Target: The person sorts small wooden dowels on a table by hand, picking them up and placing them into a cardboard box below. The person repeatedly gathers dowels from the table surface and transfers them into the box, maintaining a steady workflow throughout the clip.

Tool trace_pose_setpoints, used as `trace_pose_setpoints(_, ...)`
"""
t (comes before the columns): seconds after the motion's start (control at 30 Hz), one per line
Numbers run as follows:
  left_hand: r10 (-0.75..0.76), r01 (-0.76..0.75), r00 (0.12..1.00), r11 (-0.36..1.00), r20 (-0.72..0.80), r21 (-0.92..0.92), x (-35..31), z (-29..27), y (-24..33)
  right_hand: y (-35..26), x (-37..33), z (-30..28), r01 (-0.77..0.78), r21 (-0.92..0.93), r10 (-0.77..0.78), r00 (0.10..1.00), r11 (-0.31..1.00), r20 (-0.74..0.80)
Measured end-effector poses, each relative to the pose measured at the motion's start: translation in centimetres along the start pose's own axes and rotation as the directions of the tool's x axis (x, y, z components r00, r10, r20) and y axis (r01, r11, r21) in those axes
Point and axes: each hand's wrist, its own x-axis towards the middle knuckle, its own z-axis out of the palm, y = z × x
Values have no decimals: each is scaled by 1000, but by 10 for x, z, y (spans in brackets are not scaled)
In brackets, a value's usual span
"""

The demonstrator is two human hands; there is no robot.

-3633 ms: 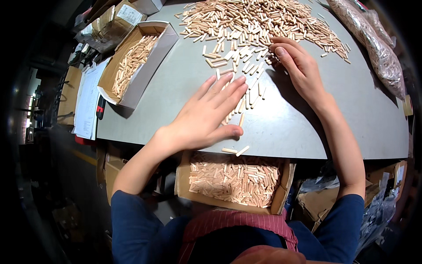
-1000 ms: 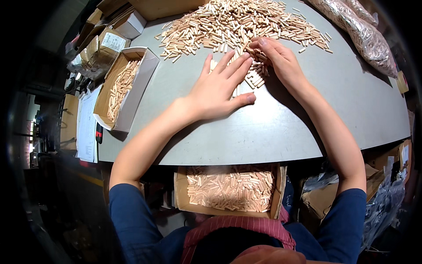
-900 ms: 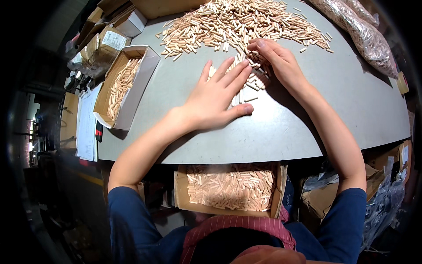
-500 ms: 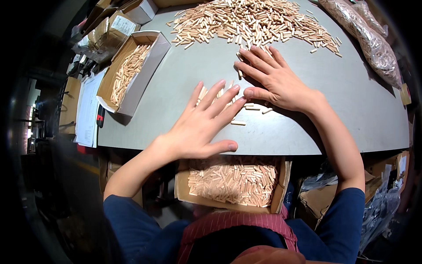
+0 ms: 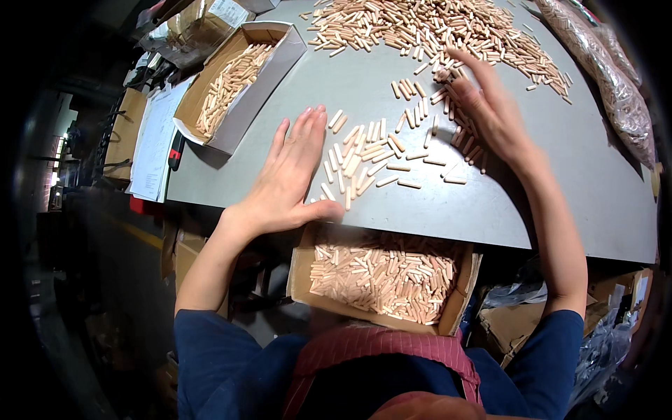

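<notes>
Short wooden dowels (image 5: pixel 351 166) lie scattered across the grey table between my hands, mostly flat and in a loose spread. My left hand (image 5: pixel 290 168) rests palm down just left of them, its fingers stretched out and the thumb pointing toward the table's near edge. Over the near side of a large dowel pile (image 5: pixel 420 28), my right hand (image 5: pixel 486 112) is slightly blurred, with its fingers apart and bent down among dowels. Some dowels under its palm are partly hidden. Below the table edge, a cardboard box (image 5: pixel 301 269) holds many more dowels.
A white-sided carton (image 5: pixel 262 91) with dowels stands at the left, near papers (image 5: pixel 157 150) and a black and red tool (image 5: pixel 176 152). Filled clear plastic bags (image 5: pixel 609 91) lie along the right side. Cardboard and plastic wrap (image 5: pixel 605 350) sit below right.
My hands have moved apart: the left went left, the right went right and up to the pile. More loose dowels now show between them. The view has shifted slightly.
</notes>
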Motion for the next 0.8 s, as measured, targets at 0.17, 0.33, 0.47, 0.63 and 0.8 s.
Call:
trace_pose_setpoints(0.17,-28,23,996,998,85,63,0,-4,4,17,6,-2,-40,123,63,980,992,-187)
trace_pose_setpoints(0.33,-105,105,994,994,25,29,4,5,5,11,2,2,-58,128,70,993,990,-92)
trace_pose_setpoints(0.47,-153,150,988,985,-34,-84,14,8,0,14,3,1,-81,219,109,987,972,-120)
trace_pose_setpoints(0.63,-280,168,953,806,-116,-568,26,5,-2,33,7,5,-81,369,157,971,926,-180)
trace_pose_setpoints(0.8,-247,117,967,656,-66,-746,31,10,6,32,8,5,-104,421,189,968,901,-166)
